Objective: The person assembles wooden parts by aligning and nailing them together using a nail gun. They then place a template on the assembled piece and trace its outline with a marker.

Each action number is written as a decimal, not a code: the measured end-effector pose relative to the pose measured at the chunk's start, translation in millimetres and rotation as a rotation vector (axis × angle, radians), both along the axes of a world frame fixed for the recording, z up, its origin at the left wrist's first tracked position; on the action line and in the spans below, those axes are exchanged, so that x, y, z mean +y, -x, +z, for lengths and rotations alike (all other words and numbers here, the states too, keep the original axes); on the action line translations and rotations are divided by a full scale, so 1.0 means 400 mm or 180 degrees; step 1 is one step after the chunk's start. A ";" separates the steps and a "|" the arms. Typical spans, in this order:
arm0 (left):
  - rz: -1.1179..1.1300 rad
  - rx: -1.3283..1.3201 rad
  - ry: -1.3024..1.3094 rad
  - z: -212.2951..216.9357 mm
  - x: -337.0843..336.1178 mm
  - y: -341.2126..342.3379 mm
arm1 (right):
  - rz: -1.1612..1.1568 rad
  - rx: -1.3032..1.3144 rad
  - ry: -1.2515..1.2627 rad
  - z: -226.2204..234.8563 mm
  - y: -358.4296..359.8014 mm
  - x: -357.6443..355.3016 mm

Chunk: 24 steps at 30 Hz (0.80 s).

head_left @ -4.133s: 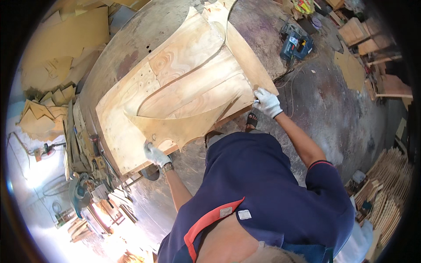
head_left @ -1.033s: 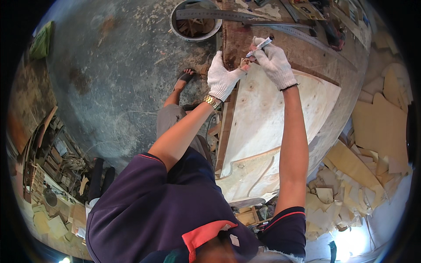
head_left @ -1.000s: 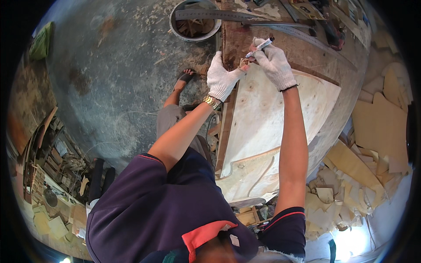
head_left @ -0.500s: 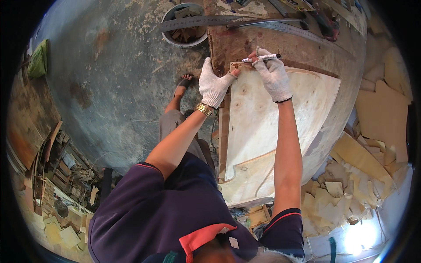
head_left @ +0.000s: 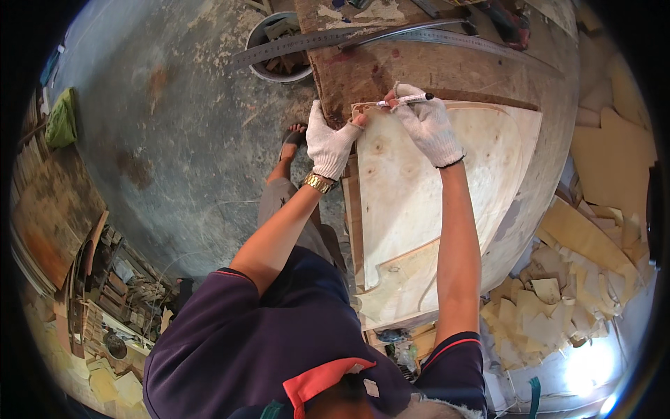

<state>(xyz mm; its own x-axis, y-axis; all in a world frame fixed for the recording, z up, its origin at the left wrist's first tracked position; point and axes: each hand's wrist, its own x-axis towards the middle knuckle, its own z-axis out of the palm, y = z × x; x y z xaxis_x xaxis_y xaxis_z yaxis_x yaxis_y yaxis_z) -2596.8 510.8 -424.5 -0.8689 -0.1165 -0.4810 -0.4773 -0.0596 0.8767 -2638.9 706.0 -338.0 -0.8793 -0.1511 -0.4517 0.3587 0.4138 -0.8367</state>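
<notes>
A pale plywood sheet [head_left: 398, 164] lies on the brown wooden worktable [head_left: 412, 66]. My right hand [head_left: 427, 129], in a white fingerless knit glove, is closed round a white marker pen [head_left: 406, 100] with a black end. Its tip points left, toward the sheet's far left corner. My left hand [head_left: 331, 145], gloved the same way, stays at that corner with the thumb against the edge and the fingers stretched apart from it. A small brown piece [head_left: 363, 109] shows at the corner beside the thumb. A thin curved-edged board [head_left: 401, 269] lies over the sheet's near part.
A long steel ruler [head_left: 293, 45] juts past the table's left edge over a bucket [head_left: 283, 75] of wood scraps. Another ruler [head_left: 460, 43] and a dark metal bar [head_left: 401, 35] lie beyond the sheet. Offcuts [head_left: 551, 293] are heaped at right. A green bag [head_left: 61, 117] sits far left.
The marker pen's tip has shifted slightly left and nearer, with my right hand. My left hand has moved a little left and nearer. The whole view has shifted slightly.
</notes>
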 end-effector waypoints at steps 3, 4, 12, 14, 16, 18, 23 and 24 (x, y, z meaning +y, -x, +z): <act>0.0014 0.0020 -0.0087 0.004 -0.001 0.005 | -0.0016 0.0063 -0.0134 0.002 -0.012 0.026; -0.0032 0.0002 -0.0001 0.007 -0.002 0.007 | -0.0043 0.0103 -0.0180 0.000 -0.016 0.034; -0.0418 0.0003 0.1472 0.048 -0.014 0.011 | -0.0363 0.0062 -0.0161 0.017 -0.031 0.111; -0.0462 -0.0010 0.1756 0.060 -0.013 0.016 | -0.0259 0.0116 -0.0496 0.033 -0.030 0.131; -0.0461 0.0284 0.1904 0.072 -0.016 0.024 | -0.0067 0.0258 -0.0874 0.048 -0.032 0.155; -0.0577 0.0605 0.2345 0.086 -0.020 0.035 | -0.0573 0.0358 -0.0590 0.042 -0.037 0.153; -0.1366 0.2697 0.2730 0.135 0.045 0.020 | -0.1467 0.0991 -0.0372 0.084 -0.101 0.163; -0.1853 0.2840 0.2202 0.145 0.090 0.007 | -0.1674 0.1188 -0.0397 0.099 -0.116 0.162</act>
